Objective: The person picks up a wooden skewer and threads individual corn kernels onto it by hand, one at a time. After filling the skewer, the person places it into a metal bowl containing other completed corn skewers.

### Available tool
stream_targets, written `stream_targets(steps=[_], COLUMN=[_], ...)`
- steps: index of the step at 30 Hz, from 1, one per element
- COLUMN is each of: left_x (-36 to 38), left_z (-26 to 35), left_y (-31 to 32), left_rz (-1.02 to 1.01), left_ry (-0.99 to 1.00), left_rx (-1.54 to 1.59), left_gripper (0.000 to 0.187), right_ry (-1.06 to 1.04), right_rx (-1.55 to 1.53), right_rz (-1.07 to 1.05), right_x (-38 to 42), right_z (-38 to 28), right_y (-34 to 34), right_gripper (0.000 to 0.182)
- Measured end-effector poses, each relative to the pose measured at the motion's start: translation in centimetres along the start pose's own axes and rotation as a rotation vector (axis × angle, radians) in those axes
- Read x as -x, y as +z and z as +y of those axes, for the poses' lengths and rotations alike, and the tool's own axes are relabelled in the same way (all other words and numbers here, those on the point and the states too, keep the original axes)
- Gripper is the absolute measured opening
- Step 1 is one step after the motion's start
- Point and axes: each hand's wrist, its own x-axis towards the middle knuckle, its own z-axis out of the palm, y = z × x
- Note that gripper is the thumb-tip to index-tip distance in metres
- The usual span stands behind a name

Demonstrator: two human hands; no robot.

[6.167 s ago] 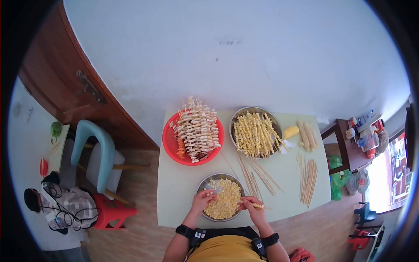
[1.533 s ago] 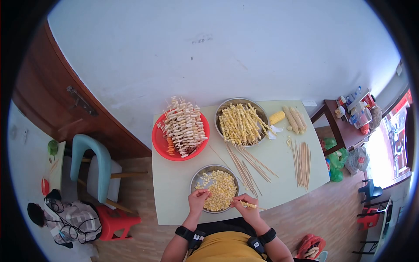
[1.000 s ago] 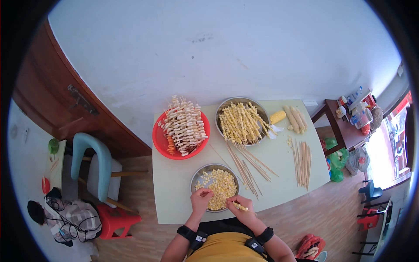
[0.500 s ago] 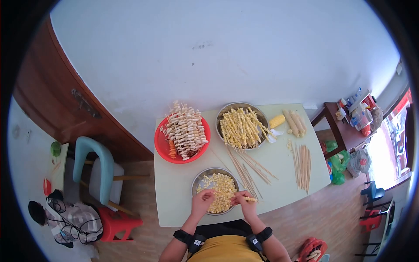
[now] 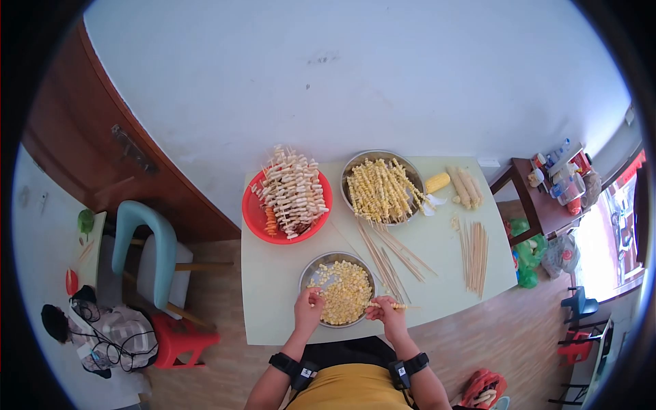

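Observation:
My right hand (image 5: 387, 311) is closed around a skewer (image 5: 398, 306) threaded with corn kernels, at the right rim of a steel bowl (image 5: 305, 275). Loose yellow corn kernels (image 5: 344, 294) fill much of this bowl. At its lower left rim is my left hand (image 5: 308, 307), fingers pinched together; what they hold is too small to make out. Bare wooden skewers (image 5: 384, 263) lie spread just beyond my right hand. Farther back, a larger steel bowl (image 5: 348, 160) holds a heap of corn skewers (image 5: 383, 191).
At the back left, a red basin (image 5: 251, 222) holds skewers of pale sliced food (image 5: 294, 195). A corn cob (image 5: 437, 182), stripped cobs (image 5: 466, 188) and more bare skewers (image 5: 475, 256) lie on the table's right side. A blue chair (image 5: 164, 236) stands left.
My left hand has shifted left, from over the kernels to the bowl's rim. My right hand still holds the corn skewer, slightly lower beside the bowl. The whole view has shifted a little.

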Motion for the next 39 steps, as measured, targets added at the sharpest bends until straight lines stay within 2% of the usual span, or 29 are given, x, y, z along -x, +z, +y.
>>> stream_targets(steps=[2, 3, 5, 9, 11, 12, 14, 15, 17, 21, 24, 26, 27, 29, 30, 32, 33, 36, 39], left_x=[0.2, 0.3, 0.7, 1.1, 1.3, 1.4, 1.2, 0.9, 0.4, -1.0, -3.0, -4.2, -4.3, -4.0, -3.6, -2.7, -2.3, -0.9, -1.1], left_z=[0.8, 1.0, 0.9, 0.4, 0.8, 1.7, 3.3, 3.4, 3.1, 2.5, 0.2, -1.1, -0.6, 0.4, 1.0, 1.9, 1.9, 1.7, 2.3], left_y=[-0.4, -0.4, -0.4, 0.3, 0.7, 1.0, 1.7, 2.5, 4.1, 5.0, 3.4, 2.2, 1.7, 0.6, 0.3, 0.0, 0.2, 1.6, 2.3], left_rz=[0.075, 0.069, -0.167, -0.233, -0.369, -0.376, -0.326, -0.335, -0.440, -0.401, -0.381, -0.402, -0.401, -0.387, -0.386, -0.212, -0.210, -0.185, -0.196], left_ry=[0.220, 0.216, -0.091, -0.057, 0.008, 0.010, 0.508, 0.507, 0.678, 0.589, 0.505, 0.307, 0.312, 0.099, 0.098, 0.418, 0.418, 0.422, 0.319], left_rx=[-0.270, -0.271, -0.002, 0.013, -0.179, -0.179, -0.621, -0.617, -0.708, -0.771, -0.794, -0.744, -0.747, -0.361, -0.368, -0.774, -0.781, -0.848, -0.887], left_gripper=[0.012, 0.012, 0.011, 0.011, 0.020, 0.020, 0.035, 0.035, 0.047, 0.043, 0.043, 0.039, 0.039, 0.042, 0.042, 0.058, 0.058, 0.081, 0.071], right_ry=[-0.022, -0.018, -0.036, -0.024, -0.002, -0.004, -0.142, -0.140, -0.222, -0.194, -0.165, -0.176, -0.181, -0.198, -0.210, -0.192, -0.180, -0.162, -0.159], right_rx=[-0.009, -0.010, -0.026, -0.047, -0.043, -0.045, 0.002, 0.002, 0.041, 0.006, 0.016, 0.003, -0.005, 0.000, 0.008, 0.005, 0.009, 0.010, 0.013], right_rz=[0.008, 0.014, 0.030, 0.029, 0.042, 0.049, 0.179, 0.189, 0.274, 0.320, 0.335, 0.335, 0.333, 0.327, 0.322, 0.316, 0.310, 0.292, 0.249], right_x=[0.1, 0.1, 0.1, 0.2, 0.2, 0.2, 0.0, -0.1, 0.0, 0.6, 0.8, 0.8, 0.7, 0.6, 0.6, 0.5, 0.3, 0.0, -0.4], right_z=[-0.1, -0.2, 0.1, 0.8, 1.0, 0.8, 0.0, -0.3, -0.8, -0.5, 0.1, 0.0, -0.1, -0.4, -0.5, -0.5, -0.5, -0.3, -0.1], right_y=[-0.1, -0.3, -0.6, -0.6, -0.6, -0.8, -1.6, -2.1, -3.0, -3.8, -4.1, -4.3, -4.3, -4.3, -4.2, -4.0, -3.8, -3.4, -3.1], right_gripper=[0.019, 0.019, 0.019, 0.020, 0.019, 0.019, 0.019, 0.019, 0.020, 0.020, 0.020, 0.021, 0.021, 0.021, 0.021, 0.021, 0.022, 0.021, 0.021])
